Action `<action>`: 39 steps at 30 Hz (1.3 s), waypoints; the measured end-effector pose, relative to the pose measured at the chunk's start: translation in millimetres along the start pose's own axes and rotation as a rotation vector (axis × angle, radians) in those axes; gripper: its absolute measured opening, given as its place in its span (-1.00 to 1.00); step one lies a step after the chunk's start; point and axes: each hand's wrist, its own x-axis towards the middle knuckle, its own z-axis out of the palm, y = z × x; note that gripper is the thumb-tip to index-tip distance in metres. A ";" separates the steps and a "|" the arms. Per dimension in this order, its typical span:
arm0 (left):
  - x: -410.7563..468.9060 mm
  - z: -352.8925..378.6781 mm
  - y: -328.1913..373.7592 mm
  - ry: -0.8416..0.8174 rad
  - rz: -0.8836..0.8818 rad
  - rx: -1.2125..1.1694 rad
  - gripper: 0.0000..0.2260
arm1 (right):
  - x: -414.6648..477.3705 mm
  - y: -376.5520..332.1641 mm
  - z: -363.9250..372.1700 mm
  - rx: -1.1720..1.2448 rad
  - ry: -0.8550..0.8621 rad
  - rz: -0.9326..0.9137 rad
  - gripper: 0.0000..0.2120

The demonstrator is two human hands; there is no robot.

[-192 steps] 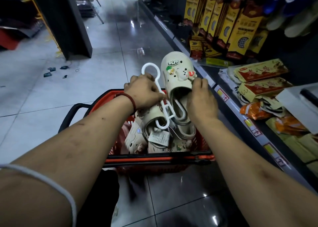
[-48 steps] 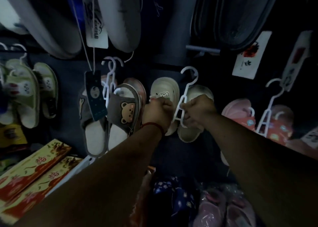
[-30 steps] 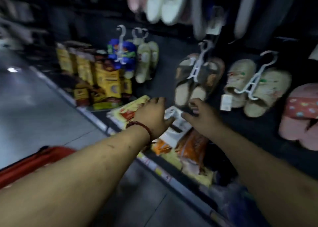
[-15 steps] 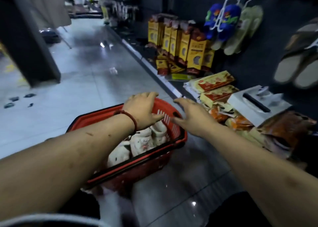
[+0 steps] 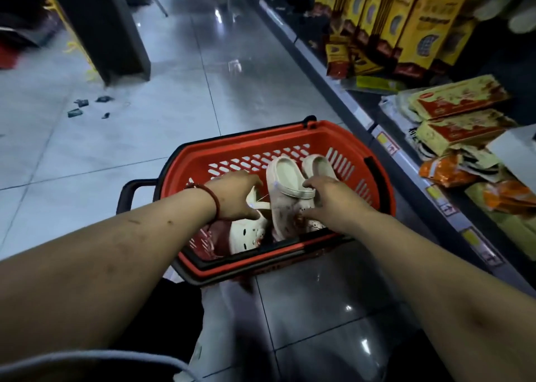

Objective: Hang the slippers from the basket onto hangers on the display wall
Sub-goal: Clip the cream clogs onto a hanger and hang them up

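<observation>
A red plastic shopping basket with slotted walls is sitting on the glossy grey tiled floor, its right side just beside the low shelf edge of the display unit, and both bare arms are reaching down into it. The left hand, wearing a red cord bracelet at the wrist, is lying palm down over the left half of the basket with its fingers curled around what looks like a white plastic hanger; how firmly it is gripping is hard to tell because the hand is covering most of that piece. The right hand is pressing against a pair of cream clog slippers standing on end near the basket's middle, with its thumb hooked over the heel strap of the nearer one and its fingers wrapping the lower part, so it is holding that pair. Another cream slipper with small dark dots on it is lying at the basket's near edge, below the left hand. On the shelf to the right, tall yellow boxes are standing upright at the far end, and flat yellow-and-red packets are lying stacked nearer, with orange packets beside them. Small dark scraps are lying scattered on the floor at the far left, near a dark pillar.
</observation>
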 end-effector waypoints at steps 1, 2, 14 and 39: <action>3.9 1.6 -8.0 -0.024 -0.013 -0.006 -0.38 | 7.5 0.0 4.3 -0.008 -0.012 -0.002 -0.37; 7.2 3.1 -15.2 -0.043 -0.023 -0.009 -0.40 | 13.5 -0.3 7.5 -0.023 -0.023 -0.003 -0.37; 52.8 38.6 -18.0 -0.318 0.115 0.160 -0.51 | 64.9 -0.2 32.9 -0.171 -0.214 0.095 -0.61; 21.2 77.0 8.8 -0.541 0.148 0.767 -0.33 | 44.4 -4.2 16.7 -0.057 -0.145 0.077 -0.55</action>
